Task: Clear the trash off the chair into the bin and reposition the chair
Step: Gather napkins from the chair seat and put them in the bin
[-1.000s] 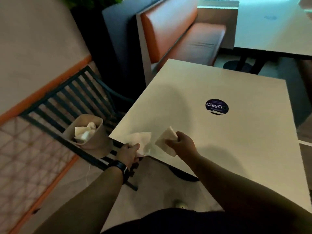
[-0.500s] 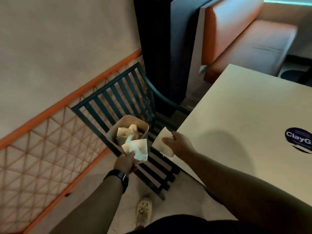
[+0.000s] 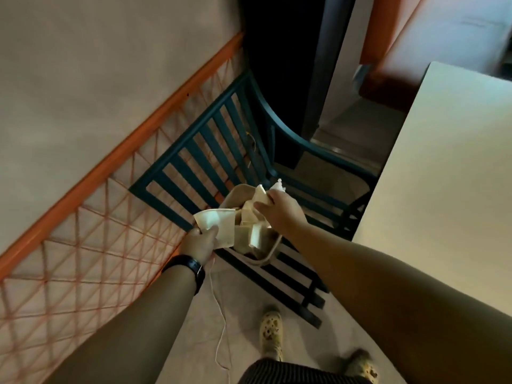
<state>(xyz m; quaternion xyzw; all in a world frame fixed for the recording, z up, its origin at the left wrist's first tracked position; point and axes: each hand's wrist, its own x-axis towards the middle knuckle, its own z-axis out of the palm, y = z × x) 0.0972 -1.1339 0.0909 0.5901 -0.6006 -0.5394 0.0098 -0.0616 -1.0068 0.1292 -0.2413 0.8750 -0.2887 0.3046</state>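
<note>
Since half a second ago your right hand (image 3: 279, 210) has carried its crumpled napkin (image 3: 261, 197) leftward, off the table corner and over the mouth of the paper container (image 3: 259, 242), and your view has swung further left and down so the round sticker on the table is out of frame. Your fingers curl round that napkin, pinching it just above the wads of paper already stuffed inside the container. Your left hand (image 3: 200, 243) pinches a second, flatter napkin (image 3: 219, 225) between thumb and fingers, and this sheet touches the container's left rim, near the centre of the frame. The tan container sits on the slatted seat of the dark teal metal chair (image 3: 199, 159), whose barred back runs from mid-frame toward the upper centre and whose curved armrest arcs to the right. You wear a black wristband (image 3: 188, 268) on the left wrist, and a thin white cord (image 3: 220, 314) hangs from near that wrist down toward the lower centre. To the right, the pale table (image 3: 443, 189) fills the right edge, with an orange upholstered bench (image 3: 432, 31) in the upper right. An orange rail and rope netting (image 3: 83, 245) cross the left half below a plain wall. Your two patterned shoes (image 3: 271, 332) stand on the floor at the bottom centre.
</note>
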